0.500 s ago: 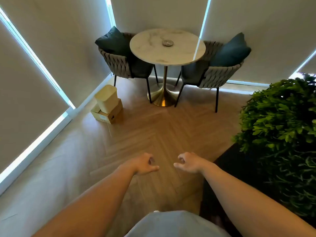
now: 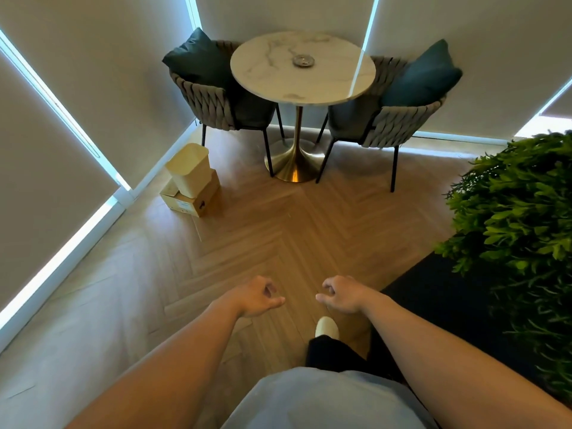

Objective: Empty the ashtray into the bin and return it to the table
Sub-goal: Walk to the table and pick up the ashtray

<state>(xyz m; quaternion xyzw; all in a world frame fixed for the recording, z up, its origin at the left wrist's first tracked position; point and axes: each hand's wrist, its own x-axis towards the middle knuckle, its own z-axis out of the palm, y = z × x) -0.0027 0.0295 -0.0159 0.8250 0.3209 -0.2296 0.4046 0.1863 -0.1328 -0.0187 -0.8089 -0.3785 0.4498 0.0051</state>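
Observation:
A small round glass ashtray sits near the middle of the round marble table across the room. A cream bin stands on a cardboard box by the left wall, left of the table's gold foot. My left hand and my right hand hang in front of me over the wooden floor, far from the table. Both hold nothing, with fingers loosely curled.
Two woven chairs with dark teal cushions flank the table. The cardboard box lies under the bin. A leafy green plant in a dark planter stands at my right. My white shoe is on the herringbone floor.
The table, chairs and bin appear slightly nearer and lower in view. My foot in a white shoe has come forward into sight. Both hands stay empty.

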